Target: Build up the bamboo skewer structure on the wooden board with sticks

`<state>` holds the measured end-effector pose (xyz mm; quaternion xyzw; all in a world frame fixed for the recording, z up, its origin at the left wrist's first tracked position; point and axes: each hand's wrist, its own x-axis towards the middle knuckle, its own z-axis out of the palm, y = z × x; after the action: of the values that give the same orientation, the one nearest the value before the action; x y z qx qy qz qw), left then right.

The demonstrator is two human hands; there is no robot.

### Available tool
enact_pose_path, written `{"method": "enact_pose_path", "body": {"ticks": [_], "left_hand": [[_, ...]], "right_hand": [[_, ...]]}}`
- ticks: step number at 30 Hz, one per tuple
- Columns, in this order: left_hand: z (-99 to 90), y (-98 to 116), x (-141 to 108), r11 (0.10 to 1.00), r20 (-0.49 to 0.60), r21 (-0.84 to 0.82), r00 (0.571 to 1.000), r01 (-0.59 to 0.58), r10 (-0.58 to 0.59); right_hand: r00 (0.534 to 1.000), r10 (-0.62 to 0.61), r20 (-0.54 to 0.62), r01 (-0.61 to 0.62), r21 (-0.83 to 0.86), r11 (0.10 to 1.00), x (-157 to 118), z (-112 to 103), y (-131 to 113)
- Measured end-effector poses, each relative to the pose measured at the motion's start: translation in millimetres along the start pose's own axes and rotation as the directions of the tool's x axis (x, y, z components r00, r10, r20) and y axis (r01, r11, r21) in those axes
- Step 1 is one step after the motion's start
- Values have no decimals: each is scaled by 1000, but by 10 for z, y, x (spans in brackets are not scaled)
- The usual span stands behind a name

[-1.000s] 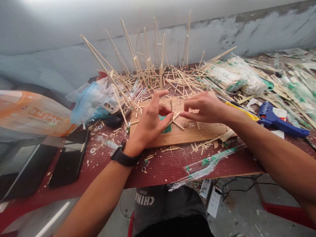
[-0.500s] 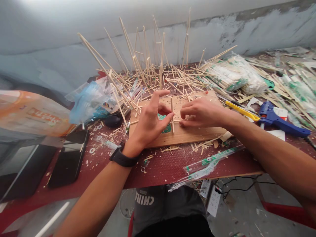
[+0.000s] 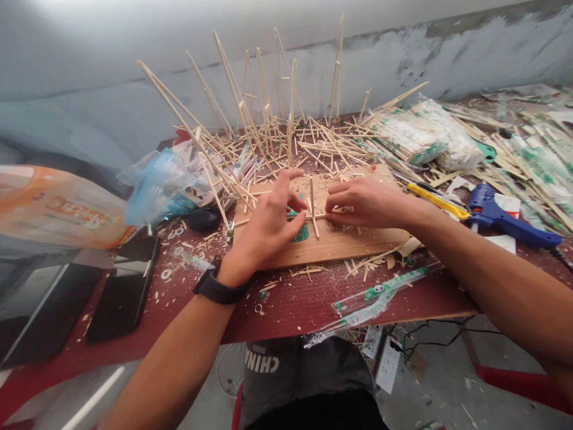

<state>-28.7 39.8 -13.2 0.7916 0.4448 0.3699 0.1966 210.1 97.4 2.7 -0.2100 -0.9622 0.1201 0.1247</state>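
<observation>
Over the wooden board, several thin sticks cross one another, one of them standing up. My left hand is left of the crossing, its thumb and a finger pinching near the end of the horizontal stick. From the right, my right hand has its fingertips closed on the other end of that stick. A green patch shows on the board beneath the left fingers. A black watch is on my left wrist.
Behind the board lies a heap of sticks with tall stick frames rising from it. To the right are a yellow cutter, a blue glue gun and plastic packets. A black phone lies at left, and clear wrappers near the front edge.
My left hand has shifted slightly left and its thumb has moved off the crossing. The lower end of the crossing stick has swung slightly right, and more of the horizontal stick shows.
</observation>
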Motion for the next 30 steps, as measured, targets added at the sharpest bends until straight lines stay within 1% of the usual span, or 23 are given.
{"method": "enact_pose_path", "body": {"ticks": [4, 9, 17, 20, 24, 30], "left_hand": [[24, -14, -14, 1000, 22, 20, 1000, 2, -3], [41, -14, -24, 1000, 41, 6, 999, 13, -13], [38, 0, -19, 1000, 37, 4, 999, 24, -24], [37, -2, -20, 1000, 41, -8, 999, 30, -30], [42, -20, -18, 999, 39, -21, 999, 32, -31], [62, -49, -9, 1000, 17, -14, 1000, 12, -12]], "right_hand": [[1000, -10, 5, 10, -8, 1000, -4, 1, 18], [1000, -10, -4, 10, 34, 999, -2, 6, 23], [1000, 31, -7, -31, 30, 999, 17, 4, -4], [994, 70, -87, -65, 60, 996, 33, 12, -40], [962, 138, -238, -112, 121, 986, 73, 56, -117], [935, 167, -312, -88, 252, 964, 151, 166, -173]]}}
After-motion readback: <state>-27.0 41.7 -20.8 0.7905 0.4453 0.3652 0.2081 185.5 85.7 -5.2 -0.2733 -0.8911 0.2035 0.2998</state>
